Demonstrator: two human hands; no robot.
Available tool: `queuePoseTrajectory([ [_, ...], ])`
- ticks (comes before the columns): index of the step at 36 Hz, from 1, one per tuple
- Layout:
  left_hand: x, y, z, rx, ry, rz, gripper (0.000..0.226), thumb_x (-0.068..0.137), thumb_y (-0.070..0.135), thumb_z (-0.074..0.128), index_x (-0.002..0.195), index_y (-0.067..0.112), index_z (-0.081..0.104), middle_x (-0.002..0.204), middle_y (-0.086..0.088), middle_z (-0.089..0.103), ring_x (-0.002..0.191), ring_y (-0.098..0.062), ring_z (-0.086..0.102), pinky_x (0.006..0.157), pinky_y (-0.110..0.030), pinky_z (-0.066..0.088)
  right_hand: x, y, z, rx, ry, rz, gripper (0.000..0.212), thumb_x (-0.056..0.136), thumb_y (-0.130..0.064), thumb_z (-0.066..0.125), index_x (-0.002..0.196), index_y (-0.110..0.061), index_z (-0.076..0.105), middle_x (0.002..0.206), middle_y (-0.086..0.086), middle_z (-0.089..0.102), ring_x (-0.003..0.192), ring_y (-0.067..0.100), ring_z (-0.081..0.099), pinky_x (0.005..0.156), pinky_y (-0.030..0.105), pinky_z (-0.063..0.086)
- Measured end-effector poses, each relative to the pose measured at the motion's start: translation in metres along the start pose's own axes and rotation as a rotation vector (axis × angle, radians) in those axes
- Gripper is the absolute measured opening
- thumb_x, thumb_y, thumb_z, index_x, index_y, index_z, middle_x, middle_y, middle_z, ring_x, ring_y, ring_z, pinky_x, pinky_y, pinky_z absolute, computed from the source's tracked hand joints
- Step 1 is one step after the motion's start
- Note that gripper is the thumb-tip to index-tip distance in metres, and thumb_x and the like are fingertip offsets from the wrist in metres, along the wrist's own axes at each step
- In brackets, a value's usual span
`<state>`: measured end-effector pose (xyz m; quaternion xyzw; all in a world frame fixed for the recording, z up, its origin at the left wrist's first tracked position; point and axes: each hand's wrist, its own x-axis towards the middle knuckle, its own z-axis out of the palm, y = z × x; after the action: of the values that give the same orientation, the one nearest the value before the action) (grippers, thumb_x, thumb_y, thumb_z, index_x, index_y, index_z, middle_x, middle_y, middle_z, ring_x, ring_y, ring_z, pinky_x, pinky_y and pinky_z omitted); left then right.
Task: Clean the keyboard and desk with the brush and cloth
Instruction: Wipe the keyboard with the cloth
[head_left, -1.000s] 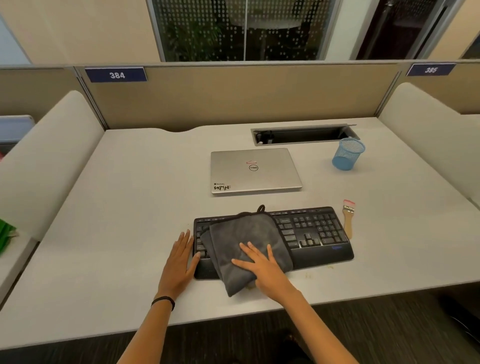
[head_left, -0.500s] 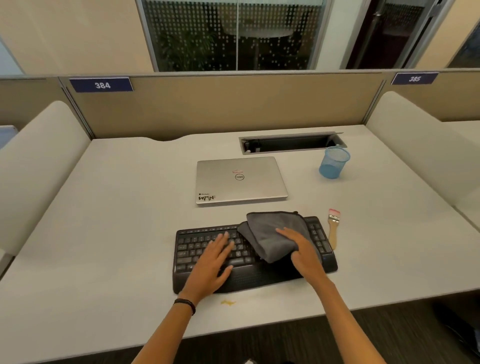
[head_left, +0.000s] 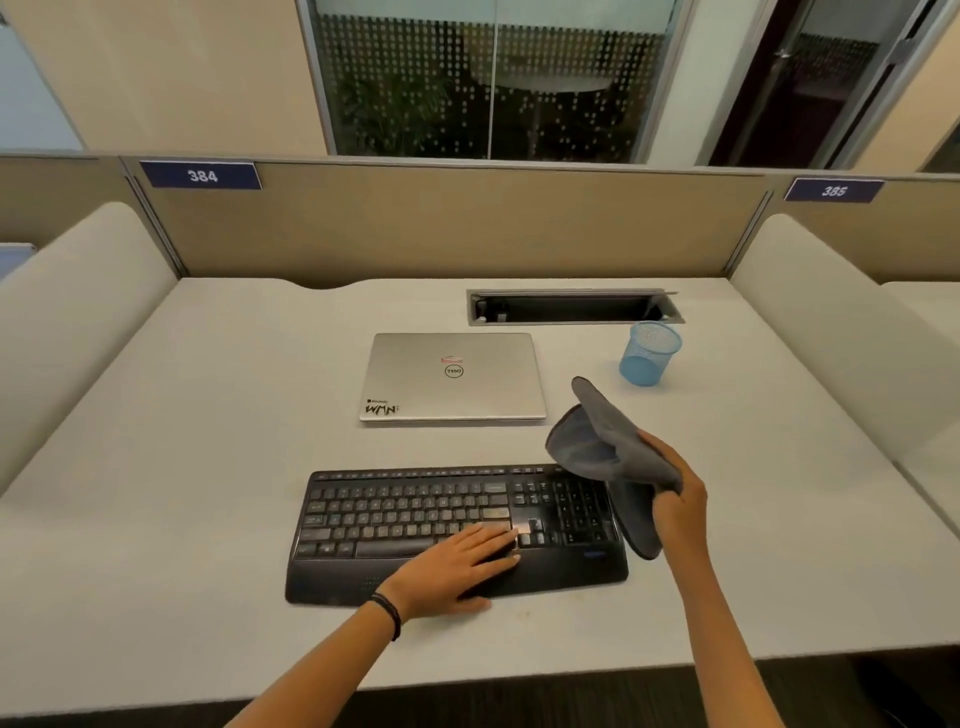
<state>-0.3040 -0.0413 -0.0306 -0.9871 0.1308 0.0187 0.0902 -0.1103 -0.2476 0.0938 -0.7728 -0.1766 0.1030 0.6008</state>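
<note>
Presently, the right hand (head_left: 675, 501) is curled tight, gripping a soft grey microfibre cloth (head_left: 605, 447) that droops in folds above the number-pad end of the black plastic rectangular keyboard (head_left: 405, 512). The left hand (head_left: 457, 566) lies flat, fingers straight, on the keys and smooth palm rest. The matte white desk (head_left: 208, 467) lies beneath. A closed silver laptop (head_left: 452, 384) sits at 12 o'clock from the keyboard, a blue mesh cylindrical cup (head_left: 649, 356) at 1 o'clock.

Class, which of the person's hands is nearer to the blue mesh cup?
The right hand: it grips the cloth in front of the blue mesh cup; the left hand rests on the keyboard, farther off.
</note>
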Motion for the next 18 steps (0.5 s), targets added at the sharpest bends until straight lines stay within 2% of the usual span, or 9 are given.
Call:
queuePoseTrajectory([
  [1, -0.001, -0.002, -0.001, 0.026, 0.007, 0.016, 0.060, 0.094, 0.052, 0.029, 0.147, 0.024, 0.030, 0.154, -0.004, 0.026, 0.143, -0.022, 0.013, 0.114, -0.037, 0.012, 0.001, 0.001, -0.003, -0.011, -0.008, 0.012, 0.056, 0.084, 0.011, 0.032, 0.122, -0.020, 0.058, 0.118, 0.003, 0.061, 0.105, 0.016, 0.055, 0.090, 0.034, 0.046],
  [3, -0.001, -0.004, -0.004, 0.059, 0.010, 0.051, 0.058, 0.095, 0.049, 0.032, 0.147, 0.024, 0.030, 0.153, -0.004, 0.027, 0.143, -0.021, 0.014, 0.114, -0.037, 0.011, 0.001, 0.003, -0.006, 0.005, 0.047, -0.007, 0.046, 0.085, 0.004, 0.035, 0.123, -0.009, 0.057, 0.119, 0.007, 0.060, 0.107, 0.020, 0.054, 0.093, 0.038, 0.046],
  [5, -0.001, -0.005, -0.008, 0.063, 0.009, 0.098, 0.059, 0.092, 0.044, 0.047, 0.145, 0.023, 0.032, 0.153, -0.004, 0.030, 0.142, -0.022, 0.022, 0.114, -0.036, 0.013, 0.002, 0.006, -0.006, 0.019, 0.088, -0.012, 0.041, 0.087, 0.001, 0.038, 0.124, -0.001, 0.055, 0.122, 0.012, 0.057, 0.110, 0.024, 0.053, 0.095, 0.039, 0.044],
  [8, 0.002, -0.004, -0.014, 0.064, 0.026, 0.162, 0.069, 0.084, 0.035, 0.066, 0.144, 0.022, 0.034, 0.154, -0.005, 0.028, 0.142, -0.024, 0.024, 0.115, -0.035, 0.017, 0.006, 0.011, -0.006, 0.014, 0.105, 0.018, 0.041, 0.091, 0.011, 0.034, 0.125, -0.001, 0.055, 0.126, 0.015, 0.057, 0.114, 0.028, 0.052, 0.095, 0.037, 0.044],
  [13, 0.008, -0.002, -0.016, 0.035, 0.001, 0.242, 0.069, 0.082, 0.025, 0.068, 0.142, 0.021, 0.035, 0.156, -0.008, 0.019, 0.144, -0.026, 0.016, 0.116, -0.038, 0.022, 0.008, 0.013, -0.005, 0.025, 0.105, 0.023, 0.039, 0.093, 0.010, 0.034, 0.125, 0.002, 0.053, 0.126, 0.017, 0.056, 0.113, 0.028, 0.052, 0.094, 0.037, 0.043],
  [18, 0.014, -0.002, -0.024, 0.086, 0.020, 0.321, 0.060, 0.077, 0.016, 0.068, 0.133, 0.019, 0.045, 0.154, -0.010, 0.026, 0.142, -0.031, 0.022, 0.114, -0.040, 0.016, 0.006, 0.015, -0.005, 0.060, 0.105, 0.019, 0.036, 0.094, 0.008, 0.034, 0.125, 0.003, 0.053, 0.126, 0.017, 0.055, 0.112, 0.027, 0.052, 0.092, 0.035, 0.042],
])
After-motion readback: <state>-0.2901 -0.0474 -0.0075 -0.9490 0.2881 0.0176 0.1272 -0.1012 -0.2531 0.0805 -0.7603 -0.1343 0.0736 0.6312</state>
